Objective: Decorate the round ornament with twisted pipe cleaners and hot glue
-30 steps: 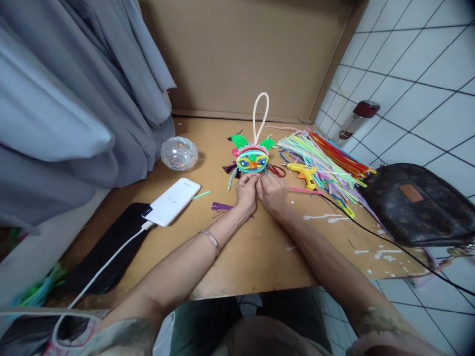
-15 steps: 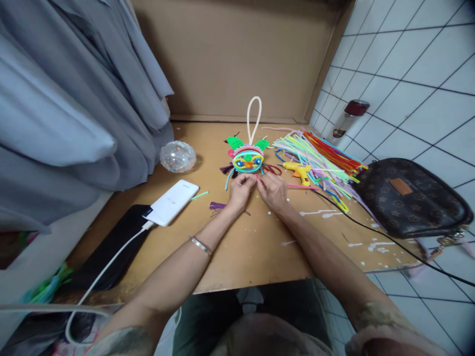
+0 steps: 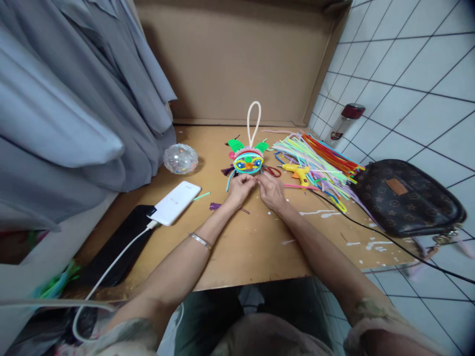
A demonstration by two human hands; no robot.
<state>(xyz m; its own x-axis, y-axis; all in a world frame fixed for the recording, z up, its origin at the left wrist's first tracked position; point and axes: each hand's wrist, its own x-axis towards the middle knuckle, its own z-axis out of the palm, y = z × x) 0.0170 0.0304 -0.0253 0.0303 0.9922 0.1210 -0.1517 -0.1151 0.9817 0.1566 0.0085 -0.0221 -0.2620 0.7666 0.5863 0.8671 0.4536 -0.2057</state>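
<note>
Your left hand [image 3: 242,191] and right hand [image 3: 271,192] meet at the fingertips, over the bare wooden tabletop [image 3: 252,262]. The fingers curl inward, but you cannot tell from this view whether either grip is closed on something small. The multicoloured, rounded animal-face ornament [image 3: 248,164], apparently made of fuzzy craft stems, sits on the tabletop just beyond your fingertips; whether they touch it is unclear.

Expect it to be light, with a soft, fuzzy surface that should not slip, and some springiness underneath. The rounded body between the ears and the chin is probably the firmest place for a grip. The leaf-shaped green ears [image 3: 236,145] look likely to bend under pressure, and the dark purple tassel [image 3: 227,172] at its side could snag or crush. The tall, thin cream loop [image 3: 254,123] on top should suit gentle lifting, though it may flex out of shape if pulled hard.
</note>
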